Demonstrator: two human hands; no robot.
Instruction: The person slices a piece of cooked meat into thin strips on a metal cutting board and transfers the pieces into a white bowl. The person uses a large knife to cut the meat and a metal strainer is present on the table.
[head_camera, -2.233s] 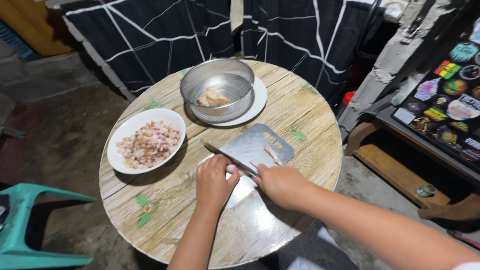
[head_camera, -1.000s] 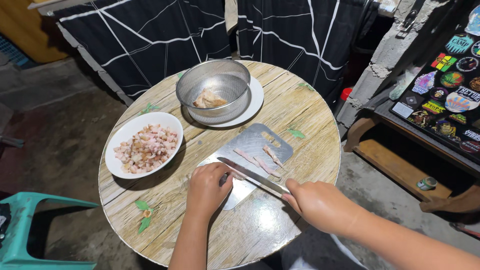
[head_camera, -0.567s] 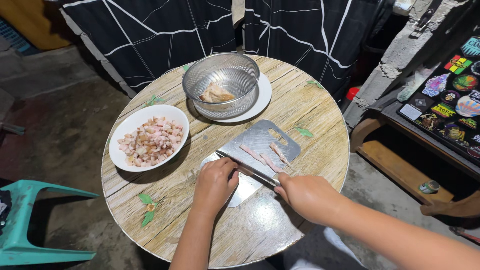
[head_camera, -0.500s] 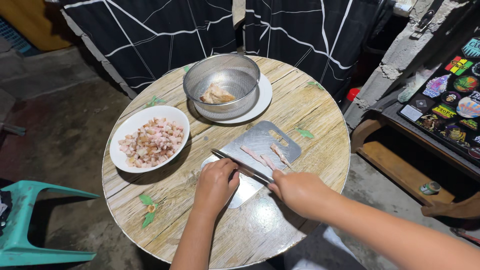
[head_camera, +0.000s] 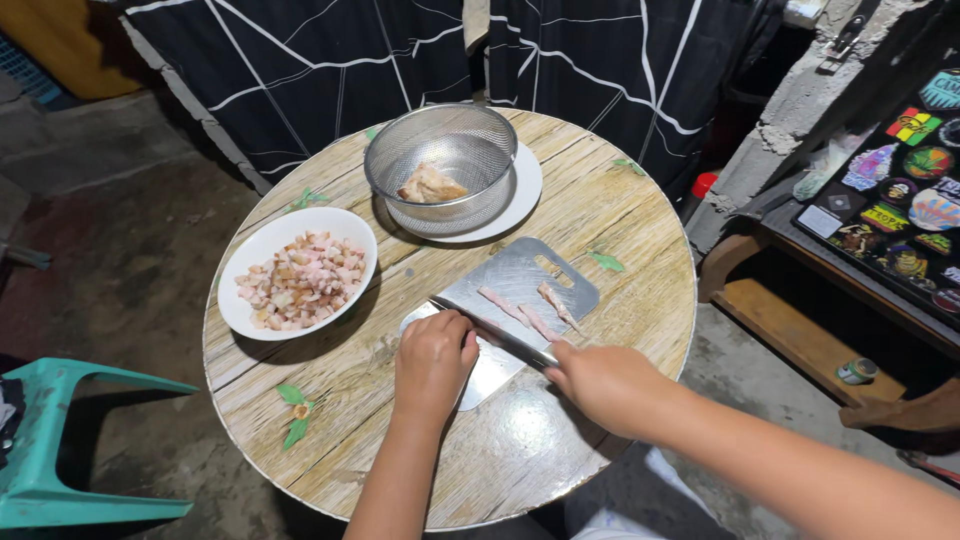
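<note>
The left hand presses knuckles-up on the near end of the grey cutting board, fingers curled over meat that stays hidden beneath them. The right hand is clamped around the handle of a knife, whose blade lies flat across the board just beside the left fingers. Thin pink meat strips lie behind the blade. The round bench has a wood-grain surface.

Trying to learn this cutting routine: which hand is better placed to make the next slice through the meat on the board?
Right. The right hand grips the knife, its blade across the metal cutting board. The left hand is pressed down beside the blade, probably steadying meat.
</note>
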